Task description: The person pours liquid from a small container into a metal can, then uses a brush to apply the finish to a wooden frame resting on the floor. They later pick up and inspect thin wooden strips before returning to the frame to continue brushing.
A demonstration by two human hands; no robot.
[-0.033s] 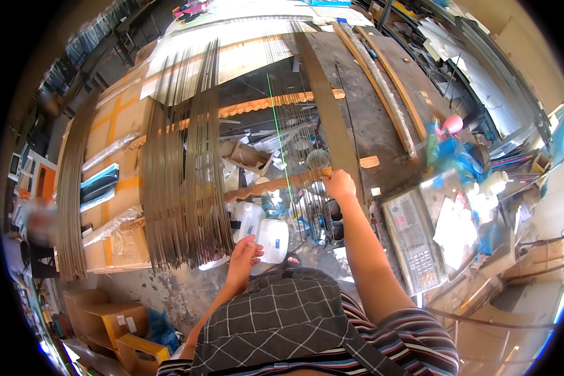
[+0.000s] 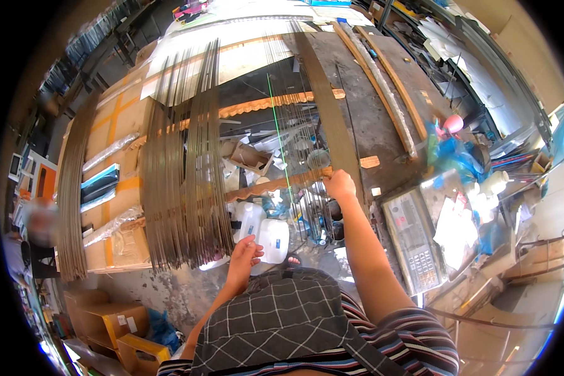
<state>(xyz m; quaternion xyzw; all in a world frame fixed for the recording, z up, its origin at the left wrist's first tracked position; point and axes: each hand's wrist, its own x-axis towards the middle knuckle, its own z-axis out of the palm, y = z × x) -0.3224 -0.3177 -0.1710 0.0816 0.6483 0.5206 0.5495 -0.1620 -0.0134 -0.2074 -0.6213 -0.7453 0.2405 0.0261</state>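
Note:
My right hand [image 2: 341, 185] is closed at the near end of a notched wooden strip [image 2: 276, 184], beside a wide band of thin brown rods [image 2: 332, 125]. Whatever its fingers pinch is hidden. Lower and to the left, my left hand [image 2: 244, 253] holds nothing, its fingers loosely bent and apart, close to a white plastic container [image 2: 273, 240]. Thin rods hang in loose rows across the strips between the two hands. A bright green line [image 2: 277, 128] runs among them. Dense bundles of brown rods [image 2: 185, 182] lie to the left of my left hand.
Cardboard [image 2: 119, 113] with orange tape lies under the rods at left. A dusty keypad device [image 2: 413, 235] stands at right, near blue plastic bags [image 2: 457, 156]. Long wooden bars [image 2: 382, 88] rest on the far right of the table. Cardboard boxes [image 2: 109, 319] sit at lower left.

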